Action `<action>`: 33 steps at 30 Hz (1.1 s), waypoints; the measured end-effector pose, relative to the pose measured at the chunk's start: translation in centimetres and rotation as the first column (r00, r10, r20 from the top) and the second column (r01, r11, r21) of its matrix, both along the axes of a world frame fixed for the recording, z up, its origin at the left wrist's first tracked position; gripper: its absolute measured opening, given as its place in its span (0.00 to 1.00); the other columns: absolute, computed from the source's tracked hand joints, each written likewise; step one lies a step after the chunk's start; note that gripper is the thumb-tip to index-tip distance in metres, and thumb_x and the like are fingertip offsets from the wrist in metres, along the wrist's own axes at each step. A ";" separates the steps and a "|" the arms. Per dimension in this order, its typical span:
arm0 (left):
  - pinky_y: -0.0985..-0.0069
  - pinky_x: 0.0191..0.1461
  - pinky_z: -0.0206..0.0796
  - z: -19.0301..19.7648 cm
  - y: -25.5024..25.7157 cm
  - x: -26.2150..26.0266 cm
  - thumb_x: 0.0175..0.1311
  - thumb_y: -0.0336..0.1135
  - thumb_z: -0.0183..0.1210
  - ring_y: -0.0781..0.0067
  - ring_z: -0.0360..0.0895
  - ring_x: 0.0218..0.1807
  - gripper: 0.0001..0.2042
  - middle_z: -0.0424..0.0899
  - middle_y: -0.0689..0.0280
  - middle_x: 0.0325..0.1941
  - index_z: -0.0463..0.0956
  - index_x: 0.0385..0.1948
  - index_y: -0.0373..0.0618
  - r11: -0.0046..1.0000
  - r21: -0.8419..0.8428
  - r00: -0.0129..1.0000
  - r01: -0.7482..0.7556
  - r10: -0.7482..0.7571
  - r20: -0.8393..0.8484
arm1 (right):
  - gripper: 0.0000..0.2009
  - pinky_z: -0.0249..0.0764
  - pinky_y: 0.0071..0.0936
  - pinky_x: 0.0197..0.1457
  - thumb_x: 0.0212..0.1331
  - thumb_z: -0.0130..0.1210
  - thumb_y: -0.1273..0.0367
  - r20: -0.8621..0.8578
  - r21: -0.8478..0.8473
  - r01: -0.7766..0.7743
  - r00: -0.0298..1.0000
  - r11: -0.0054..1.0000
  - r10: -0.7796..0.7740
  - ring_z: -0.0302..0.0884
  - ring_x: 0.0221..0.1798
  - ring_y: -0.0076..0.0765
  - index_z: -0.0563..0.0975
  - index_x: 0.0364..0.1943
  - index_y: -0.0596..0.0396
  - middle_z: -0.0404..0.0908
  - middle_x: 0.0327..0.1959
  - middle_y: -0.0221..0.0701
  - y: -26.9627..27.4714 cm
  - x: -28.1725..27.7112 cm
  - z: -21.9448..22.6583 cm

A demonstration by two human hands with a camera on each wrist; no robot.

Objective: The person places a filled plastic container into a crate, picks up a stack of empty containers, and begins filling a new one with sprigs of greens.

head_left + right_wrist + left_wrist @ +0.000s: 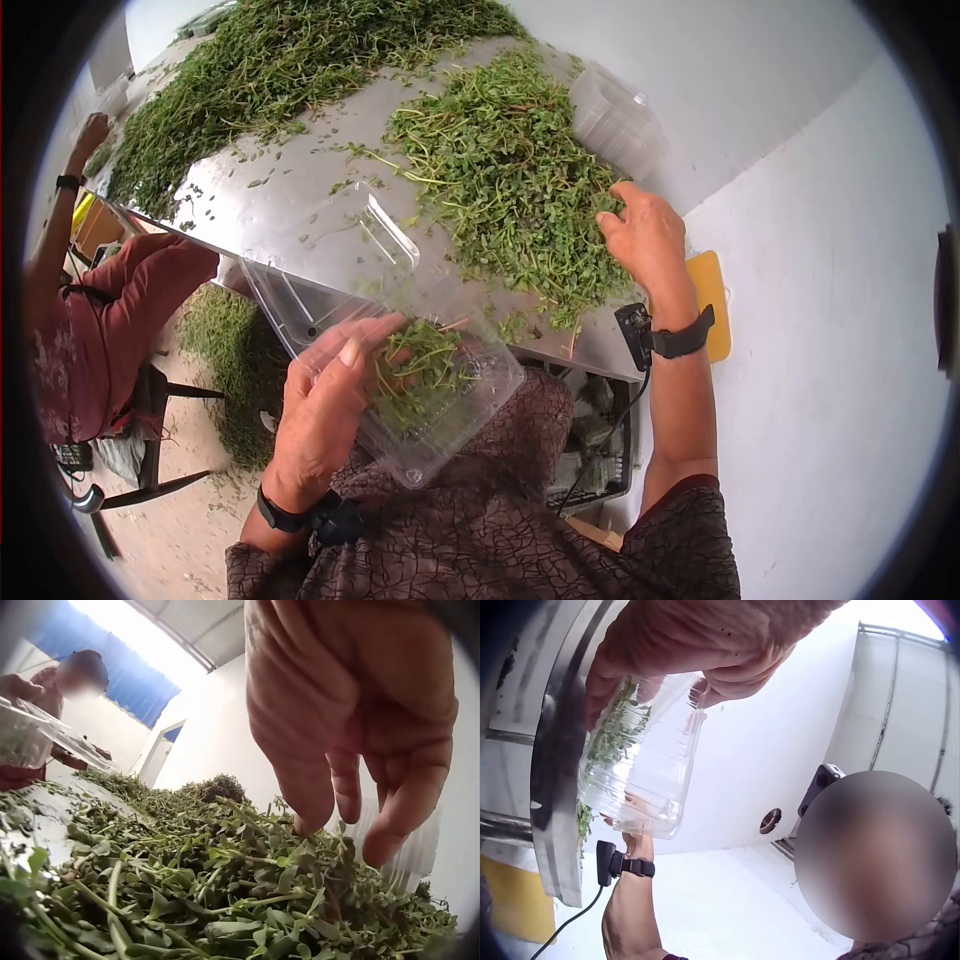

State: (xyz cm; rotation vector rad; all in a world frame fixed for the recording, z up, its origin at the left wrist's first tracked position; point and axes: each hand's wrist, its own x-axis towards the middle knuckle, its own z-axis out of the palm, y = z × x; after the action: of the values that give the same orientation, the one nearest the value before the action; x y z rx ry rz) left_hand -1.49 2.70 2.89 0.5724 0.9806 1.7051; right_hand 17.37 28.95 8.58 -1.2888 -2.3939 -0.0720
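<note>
My left hand (pixel 325 395) grips a clear plastic clamshell container (pixel 450 445) at its side, thumb on top, holding it tilted in front of the table's near edge. The container's lid (pixel 300 290) hangs open toward the table. Inside lies a small bunch of green leafy sprigs (pixel 425 365), which also shows through the wall in the left wrist view. Over the right side of a loose pile of the same greens (pixel 510 170) is my right hand (pixel 648 235). Its fingers (pixel 401 817) point down, apart, with the tips right at the top leaves and nothing held between them.
A larger heap of greens (pixel 300 70) covers the far left of the metal table (pixel 330 230). Stacked clear containers (pixel 620 120) stand by the wall. A yellow board (pixel 710 300) is beside my right wrist. Another person (pixel 110 320) sits at left, near greens on the floor (pixel 235 370).
</note>
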 end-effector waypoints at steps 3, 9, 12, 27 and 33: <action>0.62 0.57 0.66 -0.2 0.0 0.0 0.66 0.44 0.50 0.62 0.71 0.54 0.24 0.72 0.54 0.56 0.66 0.54 0.31 1.000 -0.023 1.000 0.001 -0.001 0.000 | 0.11 0.73 0.41 0.40 0.48 0.59 0.68 0.100 -0.006 0.033 0.994 0.999 -0.032 0.79 0.36 0.49 0.79 0.36 0.57 0.80 0.28 0.43 1.0 -0.6 -0.9; 0.64 0.57 0.66 -0.2 0.1 0.0 0.65 0.44 0.50 0.63 0.72 0.53 0.24 0.73 0.55 0.54 0.67 0.53 0.30 0.999 -0.042 1.000 0.012 -0.012 -0.011 | 0.09 0.74 0.39 0.39 0.47 0.56 0.71 0.108 -0.202 0.045 0.994 0.978 -0.024 0.78 0.32 0.49 0.79 0.33 0.58 0.80 0.28 0.44 2.2 -0.4 -1.3; 0.64 0.57 0.65 -0.3 0.2 -0.1 0.66 0.45 0.50 0.63 0.71 0.54 0.24 0.73 0.55 0.54 0.66 0.53 0.30 0.999 -0.043 1.000 0.014 -0.015 -0.013 | 0.06 0.74 0.31 0.32 0.48 0.54 0.73 -0.104 -0.260 0.053 0.991 0.964 -0.083 0.77 0.24 0.38 0.78 0.30 0.60 0.79 0.23 0.38 1.9 0.5 -0.6; 0.64 0.60 0.63 -0.1 0.8 2.1 0.66 0.46 0.50 0.62 0.69 0.57 0.26 0.70 0.53 0.57 0.62 0.58 0.33 1.000 -0.001 0.999 0.011 -0.011 0.052 | 0.07 0.67 0.10 0.22 0.53 0.56 0.76 -0.698 -0.556 -0.549 0.716 0.625 0.008 0.76 0.24 0.16 0.78 0.36 0.61 0.78 0.22 0.27 -12.2 -1.0 4.1; 0.64 0.64 0.59 -0.2 -0.3 2.0 0.67 0.46 0.47 0.61 0.66 0.60 0.28 0.68 0.49 0.59 0.57 0.60 0.32 0.999 0.049 0.999 -0.001 0.003 -0.035 | 0.12 0.65 0.11 0.27 0.56 0.55 0.72 -0.653 -0.459 -0.327 0.755 0.826 -0.064 0.76 0.27 0.17 0.78 0.44 0.60 0.81 0.30 0.31 -13.3 0.7 3.7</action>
State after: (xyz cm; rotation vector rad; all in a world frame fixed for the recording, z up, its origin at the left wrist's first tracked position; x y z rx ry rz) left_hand 0.47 2.45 2.73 0.6355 0.9660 1.7301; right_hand 18.03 15.65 12.31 -1.0836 -1.9097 1.0276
